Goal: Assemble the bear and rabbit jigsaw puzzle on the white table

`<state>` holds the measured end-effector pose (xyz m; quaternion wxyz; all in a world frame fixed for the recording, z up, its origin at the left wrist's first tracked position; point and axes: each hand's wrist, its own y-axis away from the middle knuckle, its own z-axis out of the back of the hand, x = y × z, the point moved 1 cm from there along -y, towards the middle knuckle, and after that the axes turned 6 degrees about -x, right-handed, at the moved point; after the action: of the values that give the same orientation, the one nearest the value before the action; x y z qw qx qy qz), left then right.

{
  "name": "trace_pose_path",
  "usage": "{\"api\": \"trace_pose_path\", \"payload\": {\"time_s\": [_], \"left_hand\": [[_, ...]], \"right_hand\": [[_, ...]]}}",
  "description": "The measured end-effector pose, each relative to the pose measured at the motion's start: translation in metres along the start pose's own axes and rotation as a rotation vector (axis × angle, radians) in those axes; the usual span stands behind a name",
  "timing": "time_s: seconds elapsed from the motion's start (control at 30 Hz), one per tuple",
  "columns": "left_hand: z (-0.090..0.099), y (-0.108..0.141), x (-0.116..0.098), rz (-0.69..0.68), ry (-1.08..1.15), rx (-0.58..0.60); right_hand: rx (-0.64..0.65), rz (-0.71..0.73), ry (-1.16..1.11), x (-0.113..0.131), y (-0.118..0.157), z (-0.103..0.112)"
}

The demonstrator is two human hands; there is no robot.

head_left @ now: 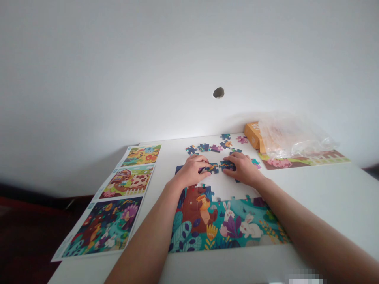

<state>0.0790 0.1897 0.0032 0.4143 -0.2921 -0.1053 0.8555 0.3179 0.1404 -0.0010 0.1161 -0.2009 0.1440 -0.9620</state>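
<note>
My left hand (194, 169) pinches a dark blue jigsaw piece (212, 168) with a yellow-orange streak, its fingers bent over the piece's left side. A similar dark piece (226, 164) sits under the fingers of my right hand (240, 169), a narrow gap away from the first. Both hands are above the upper part of a partly joined jigsaw puzzle (207, 221). Its joined area shows a brown bear and white rabbits among plants. White table shows through between the hands and the lower rows. My left hand partly covers the puzzle's upper left.
Several loose pieces (216, 148) lie behind the hands. At left is a printed sheet (118, 189) with three pictures. An orange box (252, 136), a clear plastic bag (296, 134) and another farm-scene puzzle (308, 159) are at back right. The wall (148, 79) stands behind the table.
</note>
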Motion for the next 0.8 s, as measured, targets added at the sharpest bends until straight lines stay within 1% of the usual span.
{"api": "trace_pose_path", "payload": {"time_s": [0.13,0.37,0.5,0.67,0.8], "left_hand": [[0.000,0.000,0.000,0.010,0.015,-0.019],[-0.002,-0.001,0.001,0.000,0.011,-0.008],[0.002,0.003,0.003,0.021,0.004,-0.015],[0.010,0.008,0.008,0.072,-0.044,-0.047],[0.009,0.007,0.008,0.042,-0.061,-0.022]], "right_hand": [[0.001,-0.005,-0.062,0.002,-0.002,0.001],[0.013,0.016,-0.131,0.009,-0.002,0.003],[0.021,0.051,-0.043,0.007,0.001,0.009],[0.111,0.053,0.056,0.000,0.003,0.018],[0.107,0.043,0.075,-0.002,0.003,0.019]]}}
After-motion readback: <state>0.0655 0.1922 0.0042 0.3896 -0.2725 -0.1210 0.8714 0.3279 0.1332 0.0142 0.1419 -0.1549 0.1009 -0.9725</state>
